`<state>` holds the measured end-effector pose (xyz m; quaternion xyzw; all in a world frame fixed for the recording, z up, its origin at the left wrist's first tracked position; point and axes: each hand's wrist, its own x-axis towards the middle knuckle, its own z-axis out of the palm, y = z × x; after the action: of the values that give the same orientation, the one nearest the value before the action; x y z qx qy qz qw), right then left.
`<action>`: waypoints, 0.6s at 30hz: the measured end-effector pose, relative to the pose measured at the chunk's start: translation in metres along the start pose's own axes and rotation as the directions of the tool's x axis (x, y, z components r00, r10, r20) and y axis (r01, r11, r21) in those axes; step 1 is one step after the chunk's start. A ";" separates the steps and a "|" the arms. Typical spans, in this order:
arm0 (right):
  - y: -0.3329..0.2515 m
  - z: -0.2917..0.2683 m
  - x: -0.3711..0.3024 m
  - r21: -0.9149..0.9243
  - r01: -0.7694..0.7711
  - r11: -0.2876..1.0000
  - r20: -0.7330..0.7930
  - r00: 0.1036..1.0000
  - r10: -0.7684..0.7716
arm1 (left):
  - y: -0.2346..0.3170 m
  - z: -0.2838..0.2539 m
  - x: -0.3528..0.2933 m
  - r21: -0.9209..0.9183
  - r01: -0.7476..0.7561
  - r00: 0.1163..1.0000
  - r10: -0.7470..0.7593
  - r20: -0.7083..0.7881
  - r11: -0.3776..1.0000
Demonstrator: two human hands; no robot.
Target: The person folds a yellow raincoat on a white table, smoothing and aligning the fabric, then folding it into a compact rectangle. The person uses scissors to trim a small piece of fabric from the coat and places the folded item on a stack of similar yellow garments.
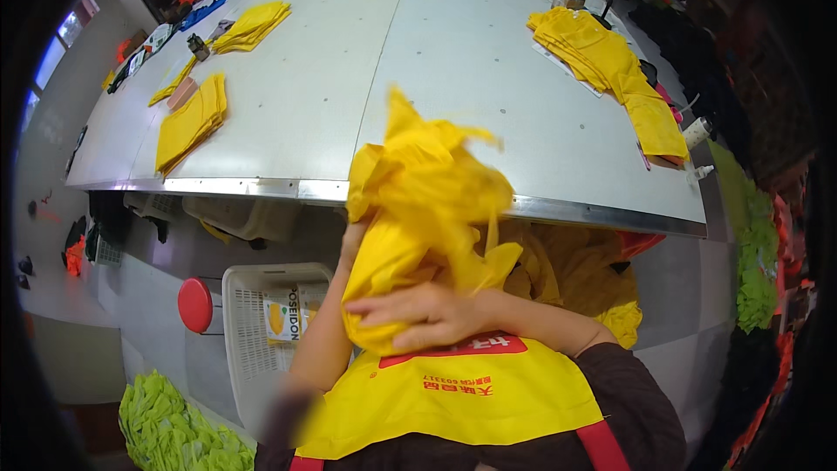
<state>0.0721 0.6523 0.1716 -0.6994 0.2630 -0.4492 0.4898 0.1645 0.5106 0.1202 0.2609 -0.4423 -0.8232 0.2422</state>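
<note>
Yellow cloth (423, 201); long axis toward table (288, 126)

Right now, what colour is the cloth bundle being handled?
The cloth bundle is bright yellow; the head view shows it best.

downward view from head (wide fisheye)

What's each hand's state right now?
Left hand: mostly hidden by yellow cloth; grip can't be told.
Right hand: open, laid against that cloth.
</note>
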 end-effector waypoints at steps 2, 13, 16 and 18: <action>0.000 -0.005 -0.016 -0.122 -0.280 0.952 0.201 0.932 0.300 | 0.015 0.000 -0.005 0.097 -0.146 0.989 0.148 -0.006 0.984; 0.181 -0.197 -0.072 0.322 -0.225 0.920 -0.503 0.782 0.368 | 0.147 0.014 -0.061 0.693 -0.638 0.660 0.701 0.268 0.336; 0.183 -0.149 -0.043 0.393 -0.305 0.868 -0.342 0.827 0.445 | 0.149 0.006 -0.039 0.706 -0.649 0.629 0.722 0.288 0.283; 0.180 -0.086 0.019 0.399 -0.326 0.857 -0.110 0.911 0.398 | 0.166 -0.012 -0.096 0.824 -0.530 0.589 0.786 0.189 0.199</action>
<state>0.0174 0.5297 0.0224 -0.4859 0.3454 -0.4544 0.6619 0.2720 0.4817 0.2772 0.2335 -0.7971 -0.2817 0.4803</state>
